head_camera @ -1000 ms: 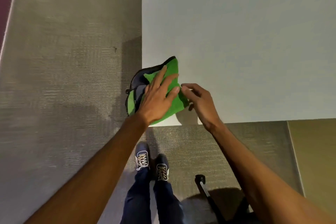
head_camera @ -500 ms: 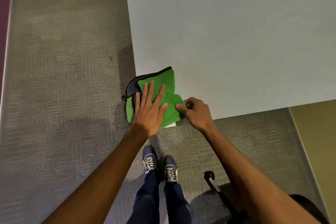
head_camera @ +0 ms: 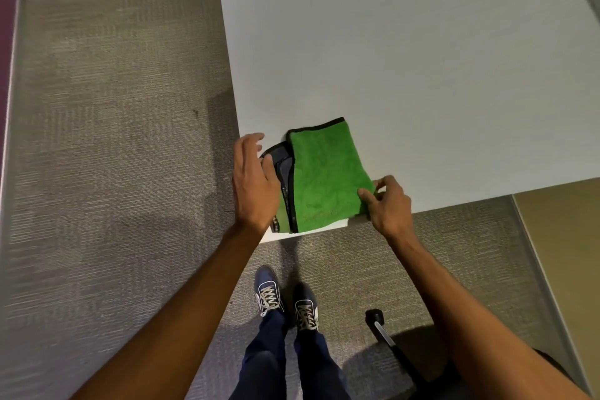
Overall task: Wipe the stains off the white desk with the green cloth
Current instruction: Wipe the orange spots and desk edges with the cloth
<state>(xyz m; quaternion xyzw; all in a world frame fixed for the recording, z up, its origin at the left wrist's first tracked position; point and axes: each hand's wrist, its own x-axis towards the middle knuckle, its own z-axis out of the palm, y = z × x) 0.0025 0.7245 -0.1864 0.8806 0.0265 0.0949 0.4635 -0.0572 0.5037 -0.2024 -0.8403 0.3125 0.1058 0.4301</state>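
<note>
A green cloth point(head_camera: 324, 175) with a black hem and a grey underside lies folded on the near left corner of the white desk point(head_camera: 406, 58). My right hand point(head_camera: 388, 201) pinches the cloth's near right corner between thumb and fingers. My left hand point(head_camera: 255, 182) hovers at the cloth's left side with fingers spread, over the grey fold, holding nothing. No stains show on the desk surface.
Grey carpet point(head_camera: 113, 140) lies left of the desk and below its near edge. My two blue shoes point(head_camera: 285, 302) stand just short of the desk. A black chair base with a caster point(head_camera: 375, 317) sits to the right of my feet.
The left hand has lifted off the cloth and moved to its left edge. The cloth now lies flatter and more spread out, further onto the desk. The right hand keeps its pinch on the corner.
</note>
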